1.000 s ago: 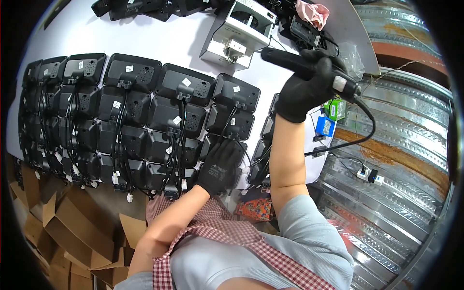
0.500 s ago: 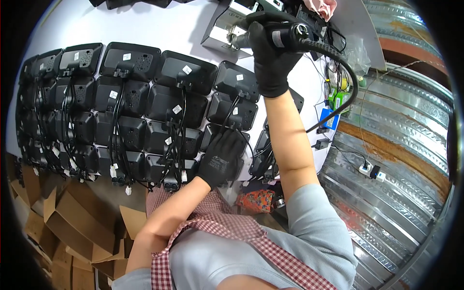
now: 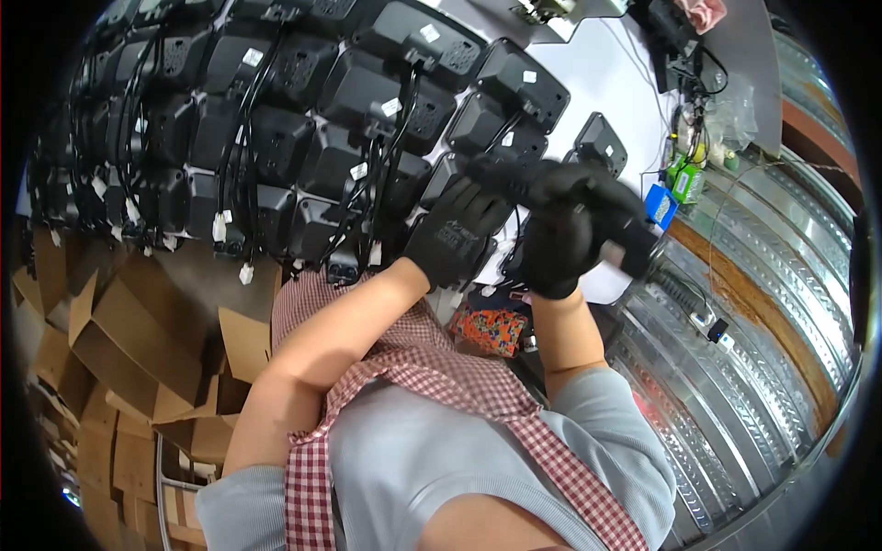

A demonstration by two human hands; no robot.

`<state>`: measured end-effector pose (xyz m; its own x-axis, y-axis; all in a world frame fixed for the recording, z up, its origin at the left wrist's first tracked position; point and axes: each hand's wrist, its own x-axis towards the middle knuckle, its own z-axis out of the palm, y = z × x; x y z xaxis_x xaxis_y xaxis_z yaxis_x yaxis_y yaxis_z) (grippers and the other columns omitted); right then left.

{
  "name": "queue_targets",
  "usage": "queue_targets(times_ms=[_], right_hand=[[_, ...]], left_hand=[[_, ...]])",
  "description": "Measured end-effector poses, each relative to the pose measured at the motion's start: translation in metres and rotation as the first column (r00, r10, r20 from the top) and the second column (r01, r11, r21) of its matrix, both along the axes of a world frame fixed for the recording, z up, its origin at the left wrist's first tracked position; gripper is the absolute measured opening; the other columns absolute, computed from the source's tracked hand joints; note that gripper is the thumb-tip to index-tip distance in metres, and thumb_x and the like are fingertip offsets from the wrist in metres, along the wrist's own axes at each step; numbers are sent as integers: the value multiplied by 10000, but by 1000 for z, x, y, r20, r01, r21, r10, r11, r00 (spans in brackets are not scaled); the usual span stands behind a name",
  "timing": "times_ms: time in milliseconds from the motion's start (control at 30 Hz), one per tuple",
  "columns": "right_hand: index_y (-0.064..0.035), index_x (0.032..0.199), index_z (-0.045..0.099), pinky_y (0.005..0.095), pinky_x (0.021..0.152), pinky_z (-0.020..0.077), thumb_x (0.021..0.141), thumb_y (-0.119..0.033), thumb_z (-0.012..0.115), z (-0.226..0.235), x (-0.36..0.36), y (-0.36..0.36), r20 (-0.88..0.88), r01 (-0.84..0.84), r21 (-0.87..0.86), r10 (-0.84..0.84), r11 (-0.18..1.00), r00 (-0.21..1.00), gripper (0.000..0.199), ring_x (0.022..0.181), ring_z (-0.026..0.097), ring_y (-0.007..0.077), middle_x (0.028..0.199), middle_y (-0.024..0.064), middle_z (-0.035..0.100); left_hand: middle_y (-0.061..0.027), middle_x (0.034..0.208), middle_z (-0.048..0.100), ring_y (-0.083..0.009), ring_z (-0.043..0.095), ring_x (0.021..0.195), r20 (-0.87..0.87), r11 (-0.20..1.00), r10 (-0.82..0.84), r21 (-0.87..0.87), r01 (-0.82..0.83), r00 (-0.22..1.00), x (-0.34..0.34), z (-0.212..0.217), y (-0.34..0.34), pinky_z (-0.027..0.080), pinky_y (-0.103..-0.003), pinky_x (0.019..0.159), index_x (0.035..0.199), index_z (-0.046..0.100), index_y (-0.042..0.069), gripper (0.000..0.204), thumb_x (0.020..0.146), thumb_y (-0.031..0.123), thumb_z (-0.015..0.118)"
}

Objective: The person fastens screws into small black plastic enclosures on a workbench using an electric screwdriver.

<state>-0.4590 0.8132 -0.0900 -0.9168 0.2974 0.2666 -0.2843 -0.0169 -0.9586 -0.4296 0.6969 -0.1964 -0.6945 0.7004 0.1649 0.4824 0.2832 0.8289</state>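
Note:
Both hands wear black gloves. My right hand (image 3: 560, 243) grips a black electric screwdriver (image 3: 636, 241), blurred by motion, its nose pointing left toward my left hand. My left hand (image 3: 455, 234) is closed over the near end of a column of black plastic housings, on a black housing (image 3: 444, 174) partly covered by the glove. Its fingertips are close to the screwdriver's nose, and the exact contact there is hidden. Rows of similar black housings (image 3: 317, 73) lie back side up, with black cables (image 3: 243, 138) ending in white connectors (image 3: 246, 273).
A metal box-like device (image 3: 547, 14) stands at the table's far side. Wires, a green box (image 3: 684, 179) and a blue box (image 3: 660, 206) are at the right edge. Open cardboard boxes (image 3: 147, 331) stand below left. An orange patterned bag (image 3: 491, 331) is near my waist.
My right hand has brought the screwdriver back from the metal device, nearer to me and beside my left hand. My left hand stays on the housing. The whole view has shifted.

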Motion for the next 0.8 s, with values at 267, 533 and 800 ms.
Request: queue_targets(times_ms=[267,533,800], right_hand=[[-69,1260,483,445,796,566,848,53,663,-32,59,-3,77,-240,181,229,954,970,466,895,692,314,1009,198,681],[-54,1215,528,434,796,569,846,42,683,-37,76,-14,169,-139,70,125,988,978,411,884,695,312,989,199,690],[-31,995,634,457,778,581,778,9,749,-32,52,-32,10,-304,305,316,903,949,249,841,677,329,969,119,695]], left_hand=[[-141,1382,537,-341,465,1392,36,994,13,104,-17,999,0,-11,3,327,-492,1200,1318,595,103,472,869,241,644],[-157,1510,493,-368,419,1455,79,989,27,143,-38,997,16,-33,8,282,-513,1226,1360,591,126,503,870,220,655],[-184,1452,533,-359,405,1466,-87,1000,11,-13,-12,996,13,-29,7,229,-518,1265,1353,582,57,541,896,344,618]])
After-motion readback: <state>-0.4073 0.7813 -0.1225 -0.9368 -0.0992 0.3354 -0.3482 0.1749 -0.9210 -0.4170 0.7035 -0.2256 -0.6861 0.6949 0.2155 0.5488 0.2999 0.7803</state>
